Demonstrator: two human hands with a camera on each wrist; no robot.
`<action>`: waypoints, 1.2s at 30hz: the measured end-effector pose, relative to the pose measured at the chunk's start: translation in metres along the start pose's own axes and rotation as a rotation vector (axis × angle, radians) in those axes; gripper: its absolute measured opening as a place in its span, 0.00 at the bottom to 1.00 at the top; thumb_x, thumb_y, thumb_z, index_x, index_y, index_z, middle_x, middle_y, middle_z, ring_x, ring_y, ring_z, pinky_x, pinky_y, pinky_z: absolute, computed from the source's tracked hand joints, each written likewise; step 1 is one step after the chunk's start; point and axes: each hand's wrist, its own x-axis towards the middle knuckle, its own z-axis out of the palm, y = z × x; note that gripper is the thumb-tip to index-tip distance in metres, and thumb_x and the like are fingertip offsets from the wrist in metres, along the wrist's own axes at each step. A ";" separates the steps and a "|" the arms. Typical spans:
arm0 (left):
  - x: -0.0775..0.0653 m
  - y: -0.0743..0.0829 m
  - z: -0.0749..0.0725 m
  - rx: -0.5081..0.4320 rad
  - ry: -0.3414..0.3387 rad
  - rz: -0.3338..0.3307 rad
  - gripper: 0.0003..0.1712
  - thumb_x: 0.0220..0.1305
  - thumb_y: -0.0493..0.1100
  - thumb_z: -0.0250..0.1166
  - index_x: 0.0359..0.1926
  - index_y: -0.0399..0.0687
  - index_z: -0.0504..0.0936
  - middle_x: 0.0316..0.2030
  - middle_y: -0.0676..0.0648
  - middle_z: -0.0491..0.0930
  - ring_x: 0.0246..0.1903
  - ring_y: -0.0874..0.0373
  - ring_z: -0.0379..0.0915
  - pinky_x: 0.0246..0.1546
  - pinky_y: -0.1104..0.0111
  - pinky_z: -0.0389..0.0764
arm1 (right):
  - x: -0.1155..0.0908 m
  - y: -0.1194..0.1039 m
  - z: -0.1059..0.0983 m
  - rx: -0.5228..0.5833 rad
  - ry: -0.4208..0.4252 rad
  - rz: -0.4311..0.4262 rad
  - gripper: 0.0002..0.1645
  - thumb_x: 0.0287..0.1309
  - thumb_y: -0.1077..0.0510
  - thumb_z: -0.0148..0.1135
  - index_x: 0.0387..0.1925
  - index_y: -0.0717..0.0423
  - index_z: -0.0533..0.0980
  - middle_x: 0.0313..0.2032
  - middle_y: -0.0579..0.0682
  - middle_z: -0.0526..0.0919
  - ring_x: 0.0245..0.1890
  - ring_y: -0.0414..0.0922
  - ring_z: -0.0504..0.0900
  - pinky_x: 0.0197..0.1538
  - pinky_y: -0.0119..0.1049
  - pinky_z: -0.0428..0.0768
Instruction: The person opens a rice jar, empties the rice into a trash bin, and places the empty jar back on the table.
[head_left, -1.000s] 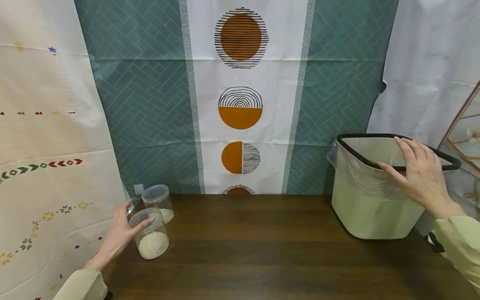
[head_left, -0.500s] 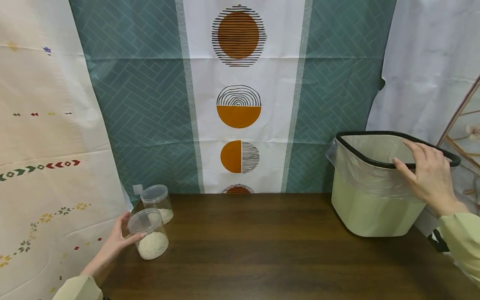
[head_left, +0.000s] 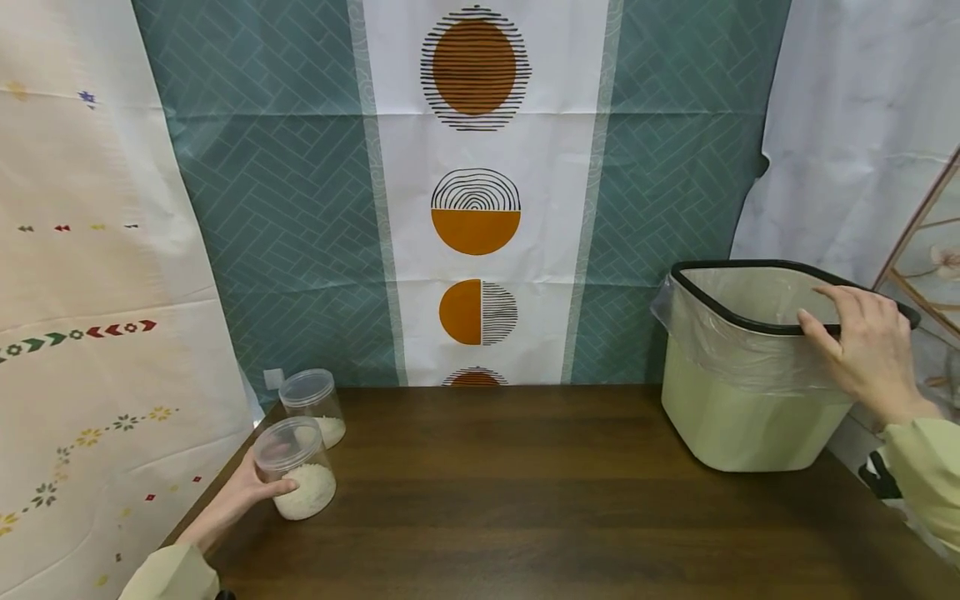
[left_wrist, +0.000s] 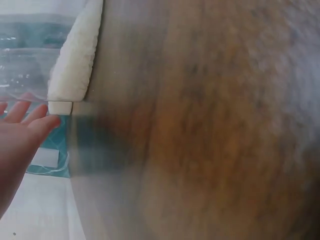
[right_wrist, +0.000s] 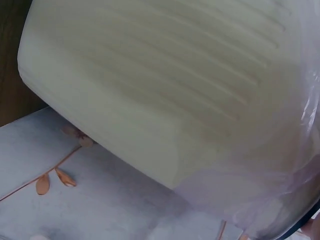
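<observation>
A clear plastic jar (head_left: 288, 448) partly filled with white rice-like grains stands on the brown table at the left. My left hand (head_left: 243, 487) holds its side, thumb across the front, the other fingers hidden behind it. In the left wrist view, fingertips (left_wrist: 47, 124) sit right at the jar's wall beside the white grains (left_wrist: 77, 60). At the right stands a pale green bin (head_left: 735, 429) with a black rim and a clear bag liner (head_left: 701, 346). My right hand (head_left: 873, 354) is at its near rim, fingers extended over the opening. The right wrist view mostly shows the bin's wall (right_wrist: 130, 90).
Just behind the held jar is a second similar jar (head_left: 309, 392) with some white grains. A patterned cloth (head_left: 97, 375) hangs along the table's left edge, and a teal and white curtain (head_left: 480, 142) borders the back. Bare brown tabletop (head_left: 510, 483) lies between jar and bin.
My left hand has come down from the jar's lid to its lower side, the thumb now across the front. The right hand has shifted right along the bin's rim. Both jars stay in place.
</observation>
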 end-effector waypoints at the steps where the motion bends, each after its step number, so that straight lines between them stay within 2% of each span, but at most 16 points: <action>1: 0.000 0.000 0.001 0.013 0.003 -0.006 0.41 0.46 0.25 0.64 0.58 0.27 0.51 0.47 0.53 0.68 0.46 0.71 0.66 0.43 0.79 0.64 | 0.000 0.001 0.000 -0.004 0.000 0.002 0.34 0.64 0.39 0.41 0.54 0.65 0.65 0.50 0.72 0.65 0.50 0.70 0.59 0.54 0.62 0.50; 4: -0.001 -0.001 0.002 0.033 -0.018 -0.024 0.43 0.45 0.26 0.66 0.59 0.26 0.49 0.50 0.45 0.65 0.47 0.73 0.64 0.44 0.80 0.63 | -0.001 0.002 -0.001 -0.011 -0.006 0.006 0.34 0.64 0.39 0.42 0.54 0.65 0.65 0.49 0.72 0.65 0.50 0.70 0.59 0.54 0.62 0.50; 8: 0.001 -0.002 0.003 0.085 -0.038 -0.092 0.42 0.49 0.30 0.67 0.60 0.30 0.52 0.54 0.35 0.62 0.50 0.71 0.62 0.45 0.78 0.63 | -0.001 0.002 0.000 -0.006 -0.017 0.012 0.33 0.64 0.40 0.42 0.53 0.65 0.65 0.48 0.73 0.65 0.49 0.70 0.59 0.53 0.62 0.49; 11: 0.001 0.000 0.004 0.165 -0.017 -0.168 0.41 0.51 0.36 0.68 0.61 0.34 0.54 0.56 0.35 0.63 0.53 0.62 0.62 0.48 0.70 0.64 | -0.001 0.003 0.001 0.006 -0.014 0.019 0.33 0.64 0.40 0.42 0.52 0.65 0.65 0.47 0.73 0.65 0.49 0.70 0.59 0.53 0.62 0.49; 16: 0.003 0.006 0.007 0.250 0.006 -0.234 0.41 0.52 0.41 0.68 0.60 0.32 0.56 0.55 0.33 0.64 0.55 0.41 0.58 0.49 0.51 0.60 | -0.003 0.004 0.001 0.019 -0.014 0.025 0.32 0.64 0.41 0.43 0.50 0.67 0.67 0.46 0.72 0.67 0.47 0.70 0.60 0.52 0.62 0.49; 23: 0.006 0.012 0.013 0.279 0.022 -0.306 0.43 0.52 0.46 0.68 0.61 0.32 0.55 0.56 0.31 0.62 0.56 0.38 0.56 0.50 0.46 0.58 | -0.005 0.003 0.001 0.046 -0.041 0.037 0.28 0.65 0.45 0.44 0.46 0.68 0.70 0.44 0.71 0.69 0.49 0.68 0.61 0.55 0.59 0.45; 27: 0.011 0.019 0.018 0.287 0.024 -0.284 0.43 0.52 0.47 0.68 0.62 0.33 0.55 0.57 0.31 0.62 0.56 0.38 0.55 0.50 0.46 0.58 | -0.008 0.001 0.001 0.051 -0.047 0.036 0.28 0.66 0.45 0.43 0.44 0.68 0.71 0.43 0.70 0.70 0.49 0.68 0.61 0.57 0.57 0.42; 32: 0.018 0.028 0.027 0.278 0.038 -0.184 0.41 0.50 0.44 0.69 0.60 0.33 0.58 0.53 0.33 0.67 0.54 0.41 0.60 0.49 0.51 0.60 | -0.010 0.001 0.002 0.063 -0.024 0.011 0.26 0.66 0.46 0.43 0.42 0.67 0.73 0.42 0.69 0.72 0.47 0.67 0.62 0.57 0.56 0.43; 36: 0.024 0.034 0.034 0.267 0.044 -0.132 0.40 0.49 0.42 0.70 0.59 0.34 0.60 0.52 0.36 0.69 0.53 0.44 0.61 0.49 0.53 0.61 | -0.010 0.002 0.003 0.078 0.007 -0.013 0.25 0.66 0.46 0.44 0.40 0.66 0.74 0.40 0.67 0.73 0.45 0.65 0.63 0.57 0.56 0.44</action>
